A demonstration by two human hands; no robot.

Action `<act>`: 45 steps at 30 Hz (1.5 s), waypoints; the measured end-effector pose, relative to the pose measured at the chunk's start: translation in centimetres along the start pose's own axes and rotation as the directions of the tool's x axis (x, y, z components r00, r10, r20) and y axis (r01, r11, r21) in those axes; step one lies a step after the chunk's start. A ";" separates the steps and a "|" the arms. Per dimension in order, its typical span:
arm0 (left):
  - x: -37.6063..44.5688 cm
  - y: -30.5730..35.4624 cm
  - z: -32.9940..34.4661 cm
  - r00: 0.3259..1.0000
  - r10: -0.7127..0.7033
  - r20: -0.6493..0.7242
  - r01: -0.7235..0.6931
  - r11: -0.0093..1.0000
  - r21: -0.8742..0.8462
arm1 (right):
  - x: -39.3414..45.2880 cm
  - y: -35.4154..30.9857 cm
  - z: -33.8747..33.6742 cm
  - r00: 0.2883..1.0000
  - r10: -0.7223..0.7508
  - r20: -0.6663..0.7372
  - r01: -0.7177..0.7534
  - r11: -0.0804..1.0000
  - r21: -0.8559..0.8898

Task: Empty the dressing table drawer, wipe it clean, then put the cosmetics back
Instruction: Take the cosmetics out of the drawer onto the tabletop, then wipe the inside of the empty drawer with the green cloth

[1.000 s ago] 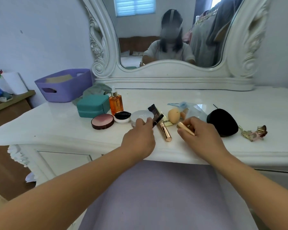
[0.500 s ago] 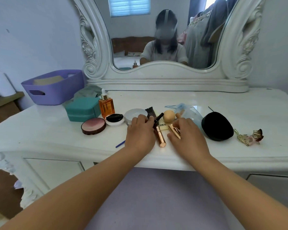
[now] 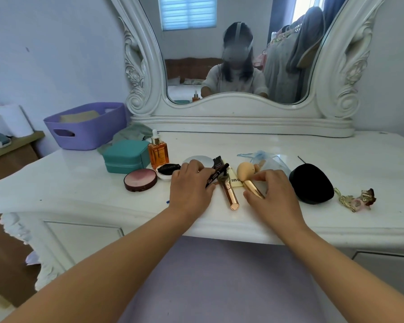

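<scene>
- Two hands work at the front of the desk (image 3: 56, 183), among cosmetics laid out in a loose row before the mirror (image 3: 238, 54).
- Left hand (image 3: 191, 187): fingers curled over a black pencil-like tube (image 3: 216, 175), which slants out from under them; the grip appears closed on it.
- Right hand (image 3: 273, 194): fingers pinched on a gold tube (image 3: 253, 189) whose far end lies just beside the beige sponge (image 3: 244, 171).
- Between the hands, a rose-gold tube (image 3: 230, 194) lies loose on the desk, touched by neither hand.
- Further left stand a round blush compact (image 3: 140, 180), a black-lidded jar (image 3: 167, 170), an amber dropper bottle (image 3: 158, 152) and a teal case (image 3: 126, 156); a black puff (image 3: 311, 184) lies to the right.
- Drawer: its lilac-lined floor (image 3: 219, 276) shows open below the desk edge, with nothing visible in it.
- Step, as judged: either the last items are being set down or the return is beginning; the frame does not settle which.
- Next move, if returning: lift both slim tubes clear without rolling the loose one off the edge.
</scene>
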State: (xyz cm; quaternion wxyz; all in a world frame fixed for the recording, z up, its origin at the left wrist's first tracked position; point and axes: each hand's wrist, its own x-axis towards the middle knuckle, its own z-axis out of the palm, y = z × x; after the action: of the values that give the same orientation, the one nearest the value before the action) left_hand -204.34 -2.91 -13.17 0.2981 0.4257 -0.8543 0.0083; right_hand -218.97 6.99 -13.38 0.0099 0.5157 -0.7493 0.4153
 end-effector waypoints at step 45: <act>9.6 -29.9 -4.8 0.901 -0.307 0.307 0.293 0.952 0.091 | 5.3 -21.4 10.1 0.944 -0.164 0.287 0.012 0.885 0.466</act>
State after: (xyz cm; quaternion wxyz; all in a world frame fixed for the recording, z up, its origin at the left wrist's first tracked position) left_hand -184.52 -27.63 -11.44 0.1454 0.5540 -0.8150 -0.0879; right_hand -200.58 -6.07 -4.51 -0.2138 0.5975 -0.5974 0.4903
